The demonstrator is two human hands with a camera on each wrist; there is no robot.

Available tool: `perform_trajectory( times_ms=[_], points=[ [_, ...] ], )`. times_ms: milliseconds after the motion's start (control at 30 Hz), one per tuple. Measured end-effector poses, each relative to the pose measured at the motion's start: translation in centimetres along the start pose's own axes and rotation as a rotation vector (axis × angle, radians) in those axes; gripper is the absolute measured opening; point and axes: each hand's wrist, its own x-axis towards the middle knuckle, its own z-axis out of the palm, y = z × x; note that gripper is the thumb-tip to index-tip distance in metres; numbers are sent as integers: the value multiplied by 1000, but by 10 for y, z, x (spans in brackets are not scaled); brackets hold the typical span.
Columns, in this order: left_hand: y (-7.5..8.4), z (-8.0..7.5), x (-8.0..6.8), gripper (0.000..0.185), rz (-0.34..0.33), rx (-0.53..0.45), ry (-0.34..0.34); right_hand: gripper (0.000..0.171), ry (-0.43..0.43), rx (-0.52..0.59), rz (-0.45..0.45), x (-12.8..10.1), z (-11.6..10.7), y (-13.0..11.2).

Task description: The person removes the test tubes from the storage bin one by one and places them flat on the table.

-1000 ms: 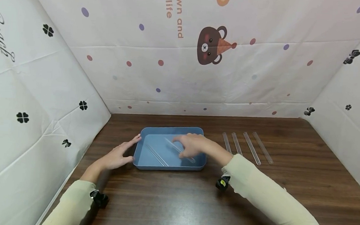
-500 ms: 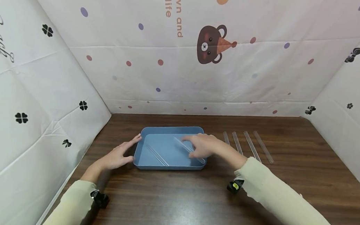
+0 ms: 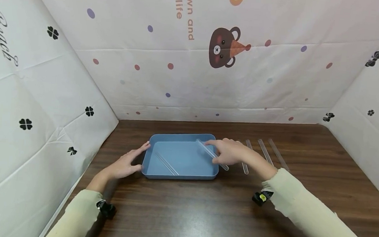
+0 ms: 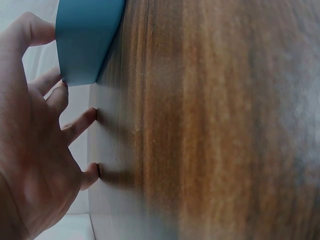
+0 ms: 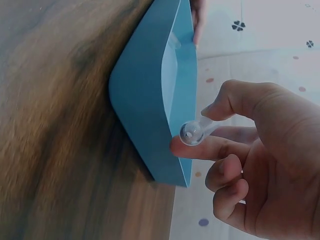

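In the head view my right hand (image 3: pixel 231 152) pinches a clear glass test tube (image 3: pixel 220 164) between thumb and fingers. The tube slants over the right rim of a blue rectangular tray (image 3: pixel 185 176). Its rounded end (image 5: pixel 192 134) faces the camera in the right wrist view. My left hand (image 3: pixel 125 165) touches the tray's left side with spread fingers. In the left wrist view the left thumb lies against the tray's wall (image 4: pixel 87 45), while other fingertips reach down to the table. Inside the tray, toward the left, lies clear glass (image 3: pixel 167 164); I cannot tell whether it is one tube or two.
Several more clear tubes, among them one tube (image 3: pixel 265 152) and another tube (image 3: pixel 278 154), lie slanted on the brown wooden table (image 3: pixel 183 213) right of the tray, partly behind the right hand and forearm. Printed white cloth (image 3: pixel 179 77) walls the back and both sides.
My right hand has moved right with its test tube, from above the middle of the tray to its right rim. The left hand and the tray stay in place.
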Motion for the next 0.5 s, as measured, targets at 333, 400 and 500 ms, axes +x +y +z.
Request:
perform_trajectory(
  times_ms=[333, 400, 500],
  points=[
    [1, 0, 0, 82, 25, 18, 10, 77, 33, 27, 56, -20, -15, 21],
    [0, 0, 0, 82, 24, 18, 11, 76, 41, 38, 62, -24, -16, 25],
    [0, 0, -1, 83, 19, 21, 8, 76, 49, 54, 78, -31, -19, 32]
  ],
)
